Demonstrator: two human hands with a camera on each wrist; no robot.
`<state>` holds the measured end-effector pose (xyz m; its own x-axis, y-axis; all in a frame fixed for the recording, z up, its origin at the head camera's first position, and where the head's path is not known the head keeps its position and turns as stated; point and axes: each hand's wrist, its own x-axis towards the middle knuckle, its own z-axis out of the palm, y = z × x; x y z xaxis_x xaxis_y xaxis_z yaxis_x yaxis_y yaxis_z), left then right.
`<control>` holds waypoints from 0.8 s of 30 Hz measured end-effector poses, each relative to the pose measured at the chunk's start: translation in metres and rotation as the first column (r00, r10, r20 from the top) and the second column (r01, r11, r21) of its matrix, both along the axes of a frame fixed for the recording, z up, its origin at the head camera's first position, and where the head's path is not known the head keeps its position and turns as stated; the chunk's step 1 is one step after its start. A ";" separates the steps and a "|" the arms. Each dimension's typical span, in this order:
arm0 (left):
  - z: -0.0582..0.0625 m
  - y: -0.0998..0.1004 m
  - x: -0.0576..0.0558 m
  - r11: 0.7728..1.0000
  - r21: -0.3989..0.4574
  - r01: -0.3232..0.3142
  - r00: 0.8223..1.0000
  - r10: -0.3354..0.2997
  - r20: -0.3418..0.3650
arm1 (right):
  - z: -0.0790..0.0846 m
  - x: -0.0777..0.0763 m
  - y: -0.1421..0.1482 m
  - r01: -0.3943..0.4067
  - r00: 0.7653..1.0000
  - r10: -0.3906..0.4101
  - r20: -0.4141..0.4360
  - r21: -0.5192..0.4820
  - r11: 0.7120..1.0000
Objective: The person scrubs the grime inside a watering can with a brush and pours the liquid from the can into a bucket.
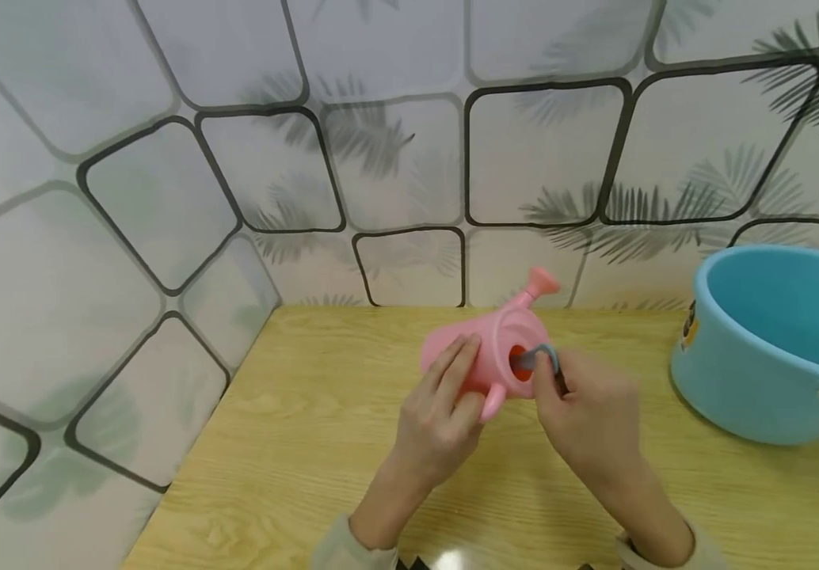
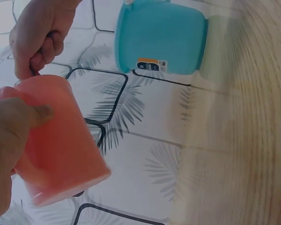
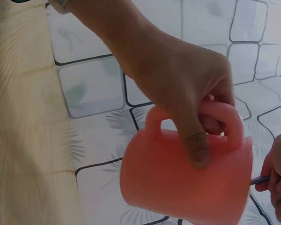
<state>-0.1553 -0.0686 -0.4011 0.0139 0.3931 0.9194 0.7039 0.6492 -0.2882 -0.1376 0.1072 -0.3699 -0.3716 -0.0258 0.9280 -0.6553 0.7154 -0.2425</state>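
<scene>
My left hand (image 1: 441, 419) grips a pink watering can (image 1: 477, 336) tilted on its side above the table, spout rose up and mouth facing right. In the right wrist view its fingers pass through the can's looped handle (image 3: 232, 122), with the thumb on the body. My right hand (image 1: 591, 412) pinches a slim grey tool with a blue-grey loop (image 1: 546, 352), perhaps scissors. Its far end reaches into the can's orange-red opening (image 1: 519, 366), where it is hidden. A dark thin part of the tool (image 3: 260, 180) shows between can and fingers in the right wrist view.
A large light-blue bucket (image 1: 752, 380) with a white handle and a label stands on the wooden table (image 1: 295, 412) at the right. Behind and to the left rise walls (image 1: 409, 166) patterned with outlined stone shapes and leaves.
</scene>
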 end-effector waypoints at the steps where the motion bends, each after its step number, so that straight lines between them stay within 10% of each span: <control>1: -0.001 -0.001 0.001 1.000 0.006 -0.003 1.000 0.003 0.011 | -0.001 0.000 -0.003 0.015 0.999 -0.015 -0.047 0.009 1.000; 8: -0.002 -0.004 0.000 0.999 0.031 -0.021 0.998 0.019 0.066 | 0.002 0.007 -0.014 0.059 0.965 -0.074 -0.253 -0.070 0.996; 24: 0.000 -0.002 -0.002 0.999 0.030 -0.025 1.000 0.025 0.005 | 0.007 0.010 -0.021 0.011 0.958 -0.030 -0.286 -0.069 0.998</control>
